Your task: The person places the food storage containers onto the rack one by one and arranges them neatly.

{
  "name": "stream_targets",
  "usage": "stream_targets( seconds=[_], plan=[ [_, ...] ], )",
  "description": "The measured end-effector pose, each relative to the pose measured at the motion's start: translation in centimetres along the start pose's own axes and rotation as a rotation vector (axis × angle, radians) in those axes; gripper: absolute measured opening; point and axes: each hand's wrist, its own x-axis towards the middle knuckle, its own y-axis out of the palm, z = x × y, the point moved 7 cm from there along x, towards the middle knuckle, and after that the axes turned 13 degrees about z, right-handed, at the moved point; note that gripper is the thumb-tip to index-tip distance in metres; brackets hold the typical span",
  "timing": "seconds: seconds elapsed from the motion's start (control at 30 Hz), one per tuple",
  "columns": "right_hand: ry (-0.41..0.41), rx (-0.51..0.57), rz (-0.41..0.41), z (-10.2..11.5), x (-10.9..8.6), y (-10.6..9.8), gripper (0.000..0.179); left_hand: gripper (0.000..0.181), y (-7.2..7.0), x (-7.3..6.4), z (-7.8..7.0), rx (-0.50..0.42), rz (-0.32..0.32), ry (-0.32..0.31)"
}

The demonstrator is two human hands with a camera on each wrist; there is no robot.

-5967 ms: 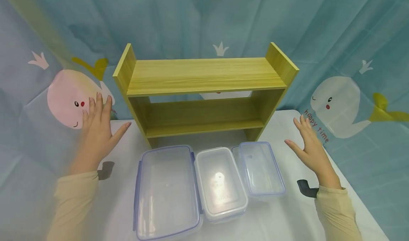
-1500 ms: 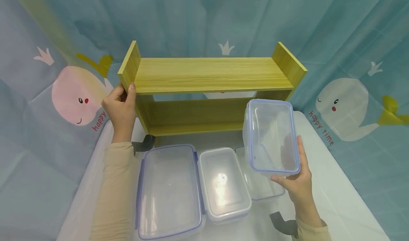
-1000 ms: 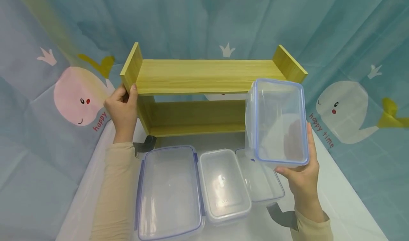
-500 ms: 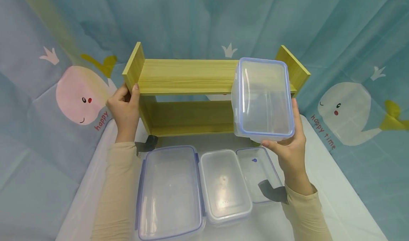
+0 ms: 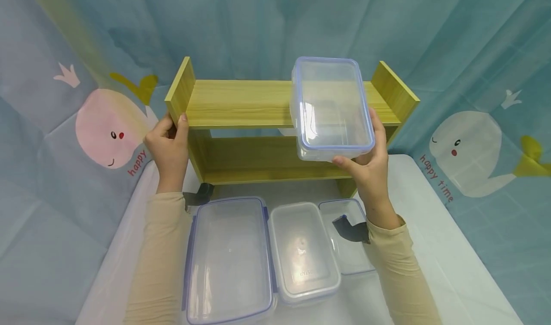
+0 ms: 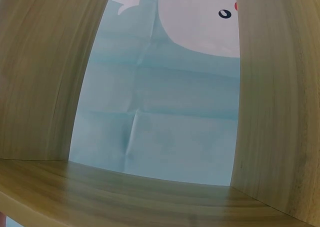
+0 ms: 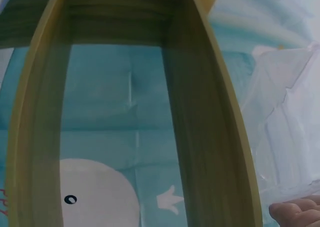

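A clear plastic food container with a blue-rimmed lid (image 5: pixel 333 105) is tilted in front of the top board of a two-tier wooden shelf (image 5: pixel 241 102). My right hand (image 5: pixel 370 172) grips it by its lower right side, thumb at the near edge; some fingers are hidden behind it. In the right wrist view, fingertips (image 7: pixel 297 212) show below the blurred container (image 7: pixel 287 132), beside the shelf. My left hand (image 5: pixel 169 145) pinches the shelf's left side panel, thumb on its front edge. The left wrist view shows the shelf's inside boards (image 6: pixel 150 194).
On the white table (image 5: pixel 443 248) lie a large blue-edged container (image 5: pixel 230 258), a white-lidded container (image 5: pixel 303 248) and a smaller blue-edged container (image 5: pixel 348 253) partly behind my right forearm. A blue curtain (image 5: pixel 267 23) with whale prints surrounds the table.
Both hands began apart from everything. My left hand took hold of the shelf's side. My right hand lifted the container off the smaller one and moved it up and left to the top board.
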Motion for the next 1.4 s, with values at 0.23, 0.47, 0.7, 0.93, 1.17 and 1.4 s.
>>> stream_targets(
  seconds=[0.23,0.47,0.7,0.93,1.17,1.4],
  plan=[
    [0.030,0.025,-0.016,-0.7,1.9,0.7,0.108,0.025,0.0,-0.3,-0.2,0.007,-0.004,0.005],
    [0.124,0.010,0.038,-0.9,2.7,0.3,0.114,0.023,0.0,-0.3,-0.1,-0.007,-0.009,0.004],
    [0.174,-0.038,0.119,-0.7,3.0,0.3,0.107,0.024,-0.1,-0.2,-0.2,0.007,-0.011,0.025],
    [0.149,-0.062,0.038,-0.2,2.1,-0.8,0.082,0.025,-0.2,-0.3,-0.2,0.007,-0.014,0.029],
    [0.045,-0.079,-0.073,0.4,1.1,-1.3,0.042,0.027,-0.3,-0.1,-0.6,0.012,-0.016,0.073],
    [0.033,-0.087,-0.105,0.3,1.2,-0.9,0.040,0.027,-0.3,-0.1,-0.7,0.008,-0.015,0.069]
  ],
)
